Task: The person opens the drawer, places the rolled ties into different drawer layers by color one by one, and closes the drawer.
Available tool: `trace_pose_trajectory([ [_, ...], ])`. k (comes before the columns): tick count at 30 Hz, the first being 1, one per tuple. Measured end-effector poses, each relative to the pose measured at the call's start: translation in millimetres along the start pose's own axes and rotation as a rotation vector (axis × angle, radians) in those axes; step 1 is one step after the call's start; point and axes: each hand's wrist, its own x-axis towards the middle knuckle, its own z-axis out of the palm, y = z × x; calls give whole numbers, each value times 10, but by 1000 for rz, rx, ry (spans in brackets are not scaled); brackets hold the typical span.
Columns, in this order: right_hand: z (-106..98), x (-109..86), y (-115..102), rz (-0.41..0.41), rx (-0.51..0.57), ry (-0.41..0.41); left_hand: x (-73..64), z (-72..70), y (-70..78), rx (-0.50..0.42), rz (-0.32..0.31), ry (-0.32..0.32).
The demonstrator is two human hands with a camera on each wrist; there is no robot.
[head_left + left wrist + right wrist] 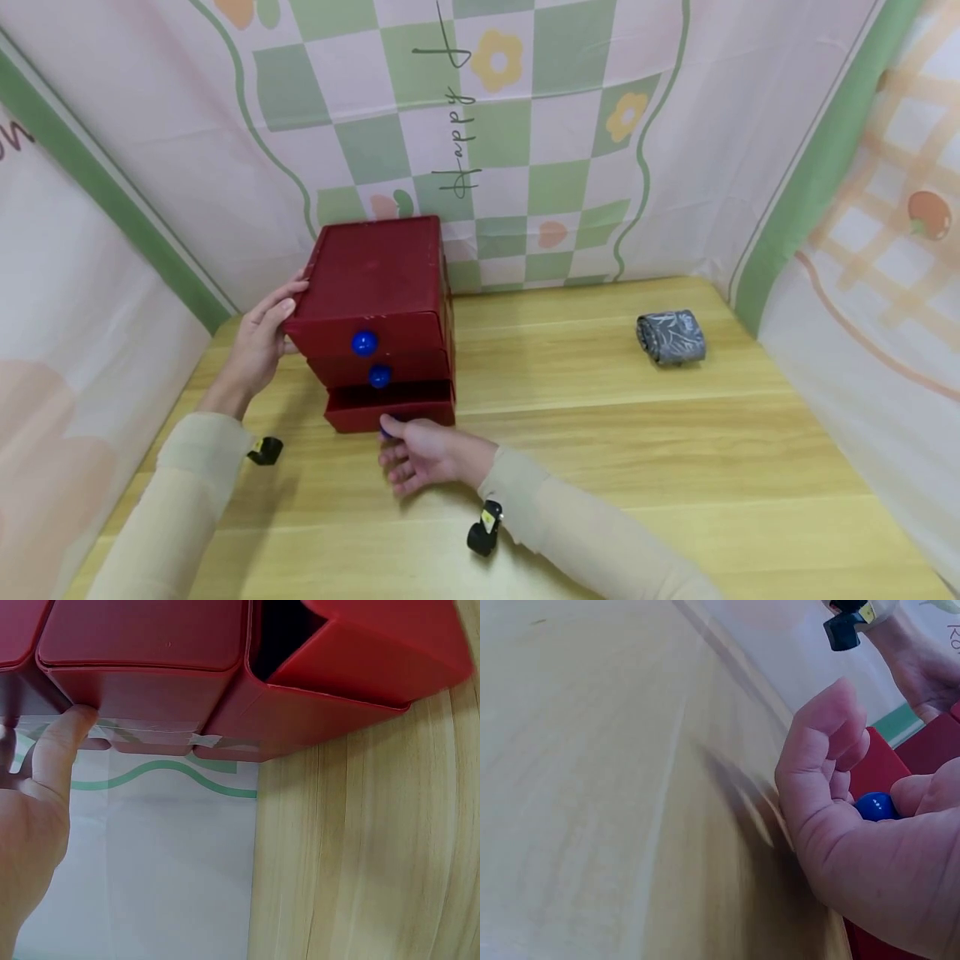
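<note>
A red drawer box (367, 271) with stacked drawers and blue knobs stands on the table. Its bottom drawer (352, 414) is pulled part way out, with a dark interior showing; the two above are closed. My right hand (423, 457) is at the front of that drawer, thumb and finger pinching its blue knob (876, 805). Against the left side of the box, near the top edge, rests my left hand (258, 337). In the left wrist view, a finger of the left hand (37, 817) touches the red side wall.
A rolled grey patterned cloth (671, 337) lies at the right of the wooden table (600, 450). Behind the box hangs a green and white checkered curtain (495, 133), with more fabric at both sides. Small black cameras (483, 529) sit at the wrists.
</note>
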Motion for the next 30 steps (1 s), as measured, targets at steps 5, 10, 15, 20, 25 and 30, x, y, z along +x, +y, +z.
trace_pose_trajectory([
  [5,21,-34,31,8,-8,-32,-1,1,8,0,-6,2],
  [10,56,-73,75,33,-3,-63,-8,5,18,-1,-9,-3],
  [15,101,-120,116,44,-10,-79,-11,3,16,1,-10,-7],
  [20,138,-177,151,48,-36,-103,-10,-9,3,3,-6,-17],
  [25,158,-226,201,52,-49,-120,-8,-25,-11,6,-4,-28],
  [30,170,-273,248,68,-54,-135,-5,-20,-11,10,-6,-26],
])
